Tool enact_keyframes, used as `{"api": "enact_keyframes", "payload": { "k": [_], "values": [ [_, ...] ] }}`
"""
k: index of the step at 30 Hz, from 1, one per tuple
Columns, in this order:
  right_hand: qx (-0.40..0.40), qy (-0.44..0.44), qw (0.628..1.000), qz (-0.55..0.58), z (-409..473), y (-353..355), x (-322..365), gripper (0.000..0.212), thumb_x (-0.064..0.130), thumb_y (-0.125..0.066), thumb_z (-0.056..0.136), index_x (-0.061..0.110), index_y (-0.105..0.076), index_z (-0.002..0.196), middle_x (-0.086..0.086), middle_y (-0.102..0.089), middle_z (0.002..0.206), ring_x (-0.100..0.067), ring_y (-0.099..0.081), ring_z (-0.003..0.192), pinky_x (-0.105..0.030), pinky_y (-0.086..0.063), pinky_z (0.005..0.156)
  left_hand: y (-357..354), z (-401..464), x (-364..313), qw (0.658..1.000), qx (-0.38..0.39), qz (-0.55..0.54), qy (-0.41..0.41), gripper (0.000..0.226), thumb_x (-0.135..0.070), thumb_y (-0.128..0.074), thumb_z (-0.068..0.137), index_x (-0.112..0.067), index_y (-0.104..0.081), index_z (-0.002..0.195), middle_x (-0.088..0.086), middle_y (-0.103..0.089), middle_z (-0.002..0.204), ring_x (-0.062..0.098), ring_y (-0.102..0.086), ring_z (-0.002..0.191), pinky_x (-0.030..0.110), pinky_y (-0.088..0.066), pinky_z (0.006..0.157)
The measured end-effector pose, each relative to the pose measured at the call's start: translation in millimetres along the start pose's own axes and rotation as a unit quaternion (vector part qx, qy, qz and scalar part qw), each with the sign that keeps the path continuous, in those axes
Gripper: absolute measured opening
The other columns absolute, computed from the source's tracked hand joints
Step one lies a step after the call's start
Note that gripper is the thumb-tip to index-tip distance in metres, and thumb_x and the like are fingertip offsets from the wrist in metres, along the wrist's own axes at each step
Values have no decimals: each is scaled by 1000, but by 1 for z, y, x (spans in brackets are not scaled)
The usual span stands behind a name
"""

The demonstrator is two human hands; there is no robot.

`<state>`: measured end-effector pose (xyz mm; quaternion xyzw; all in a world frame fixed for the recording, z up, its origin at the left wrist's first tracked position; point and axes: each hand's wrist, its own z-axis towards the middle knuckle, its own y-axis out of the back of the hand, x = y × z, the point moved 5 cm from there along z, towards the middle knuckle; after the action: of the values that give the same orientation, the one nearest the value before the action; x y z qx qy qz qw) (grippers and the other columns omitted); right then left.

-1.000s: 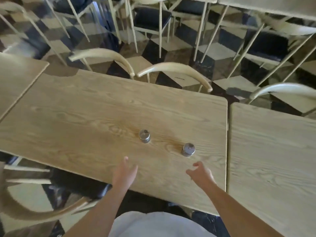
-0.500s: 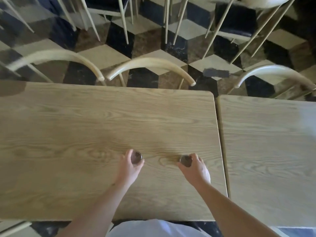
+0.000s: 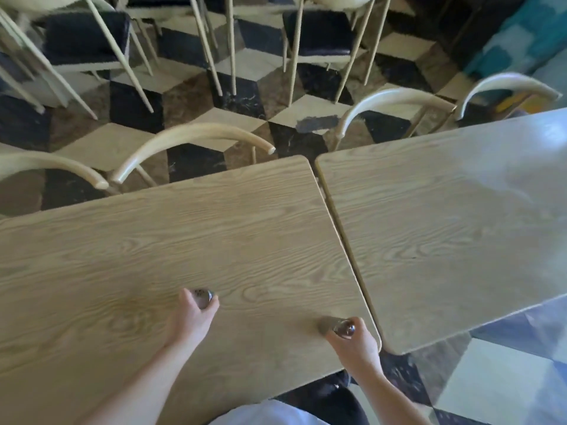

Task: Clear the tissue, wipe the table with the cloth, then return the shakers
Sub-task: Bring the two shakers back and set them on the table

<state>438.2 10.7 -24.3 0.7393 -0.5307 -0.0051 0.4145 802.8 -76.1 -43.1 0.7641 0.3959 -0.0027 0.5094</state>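
Note:
Two small glass shakers with metal tops are in my hands over the light wooden table (image 3: 153, 246). My left hand (image 3: 191, 317) is closed around the left shaker (image 3: 203, 296), whose perforated lid shows above my fingers. My right hand (image 3: 356, 342) grips the right shaker (image 3: 343, 327) near the table's right front corner; that shaker looks blurred. I cannot tell whether either shaker rests on the wood or is lifted. No tissue or cloth is in view.
A second wooden table (image 3: 445, 228) stands to the right, with a narrow gap between the two. Curved chair backs (image 3: 196, 139) line the far edges. More chairs stand beyond on the checkered floor (image 3: 245, 96).
Both hands reached forward and closed on the two shakers. The right shaker has since shifted toward the table's right front corner. The camera view has swung to the right.

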Motion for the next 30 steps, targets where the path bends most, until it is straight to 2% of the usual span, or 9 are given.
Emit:
{"api": "enact_keyframes", "payload": {
  "k": [5,8,10,14,16,17,20,24,30],
  "values": [
    [-27,-29,995,86,-16,51,-81,29,32,-82,72,25,-58,88,10,-67,80,0,-61,74,-29,-44,68,-48,-21,-12,998,56,-6,-15,51,-56,-73,68,-19,-43,88,5,-66,83,27,-64,72,38,-51,65],
    [-59,-44,989,131,-20,92,-133,28,31,-79,72,24,-59,90,6,-69,85,-6,-62,77,-30,-46,70,-123,-41,-23,993,107,-29,-26,74,-67,-69,53,-17,-49,104,1,-70,99,27,-67,90,45,-54,87],
    [-74,-53,984,156,-23,119,-167,30,32,-78,72,25,-57,92,6,-68,87,-9,-63,80,-32,-50,73,-161,-89,-68,991,116,-28,-62,77,-68,-69,52,-14,-53,104,3,-70,101,27,-66,95,46,-52,92],
    [-104,-75,966,223,-24,173,-234,39,33,-75,74,26,-49,102,11,-65,93,-12,-64,85,-34,-51,77,-209,-229,-192,969,145,13,-197,48,-60,-69,56,-20,-50,75,-3,-66,76,20,-66,73,37,-55,70],
    [-124,-95,952,264,-28,196,-267,38,29,-74,76,24,-49,104,8,-65,97,-11,-62,87,-32,-48,73,-236,-279,-231,952,171,61,-246,45,-60,-69,64,-21,-48,73,-3,-65,75,13,-63,63,27,-49,53],
    [-134,-102,944,282,-31,206,-281,37,28,-74,77,23,-49,103,7,-65,97,-9,-61,87,-29,-46,70,-245,-300,-248,942,173,89,-275,45,-63,-66,65,-23,-47,73,-4,-63,75,14,-62,64,27,-46,51],
    [-166,-115,923,328,-40,229,-316,38,29,-76,78,24,-51,106,10,-65,97,-8,-62,88,-21,-43,65,-273,-346,-284,909,182,144,-347,44,-67,-59,67,-25,-45,73,-4,-61,74,24,-62,77,32,-43,60],
    [-193,-148,890,385,-43,243,-349,40,26,-76,77,20,-55,111,6,-67,97,-8,-62,87,-25,-44,67,-301,-379,-308,870,213,198,-398,38,-60,-61,71,-26,-55,89,-6,-64,87,23,-63,87,33,-48,70],
    [-189,-168,875,414,-27,275,-375,38,26,-76,79,24,-54,110,9,-66,93,-3,-61,82,-21,-43,61,-353,-393,-346,841,254,232,-418,37,-61,-60,61,-33,-51,84,-11,-58,89,17,-69,66,38,-56,73]
  ]
}}
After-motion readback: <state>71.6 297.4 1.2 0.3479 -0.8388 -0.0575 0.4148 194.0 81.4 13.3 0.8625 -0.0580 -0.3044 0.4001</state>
